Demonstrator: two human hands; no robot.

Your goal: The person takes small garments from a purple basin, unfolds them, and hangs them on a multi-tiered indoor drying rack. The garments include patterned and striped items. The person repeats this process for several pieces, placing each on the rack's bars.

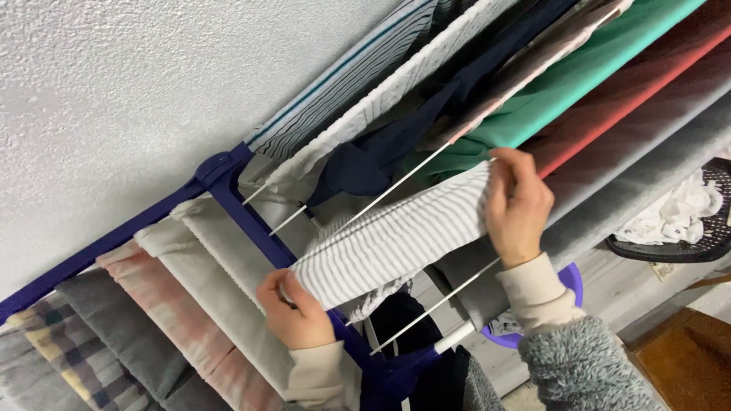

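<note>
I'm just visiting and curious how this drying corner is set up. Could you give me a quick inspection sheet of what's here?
Surface: drying rack with a dark blue frame and thin white rods, standing by a white textured wall.
Job's things: grey-and-white striped cloth, stretched across the rods.
Clutter: hung laundry on the rack, including a green garment, a navy garment and a pink-and-grey towel.
Grips: left hand pinches the cloth's lower end; right hand grips its upper end.
Cables: nothing seen.
Surroundings: dark mesh basket holding white cloth, a purple tub under the rack, pale floorboards.
</note>
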